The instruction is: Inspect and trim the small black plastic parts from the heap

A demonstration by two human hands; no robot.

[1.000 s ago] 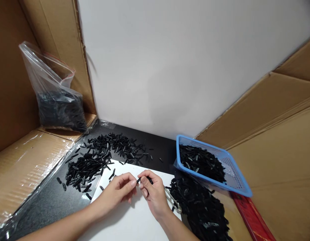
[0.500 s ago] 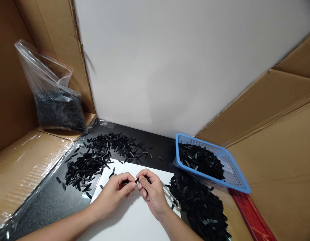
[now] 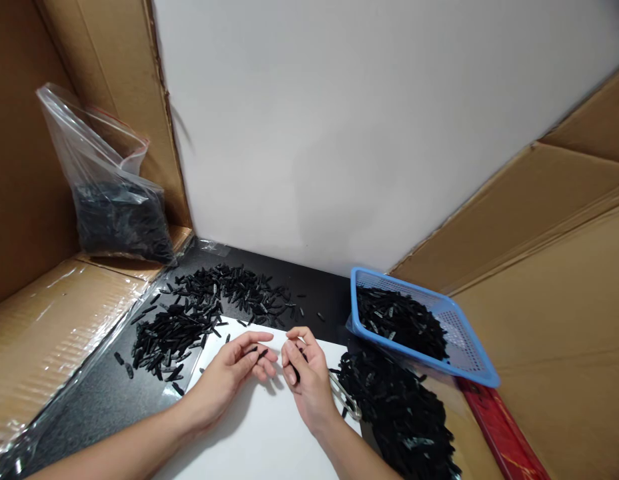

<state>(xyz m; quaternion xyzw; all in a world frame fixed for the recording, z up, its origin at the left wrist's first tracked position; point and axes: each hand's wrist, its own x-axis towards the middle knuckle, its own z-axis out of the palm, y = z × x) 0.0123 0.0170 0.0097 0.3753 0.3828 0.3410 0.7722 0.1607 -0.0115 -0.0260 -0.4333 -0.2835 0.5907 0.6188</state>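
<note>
Small black plastic piece pinched in left hand fingers, over white sheet | right hand curled around another black piece | hands just apart | blue mesh basket right

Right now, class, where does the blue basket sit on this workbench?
In the head view the blue basket sits right of the person's right hand, against the cardboard wall, just behind a pile of black parts.
</note>
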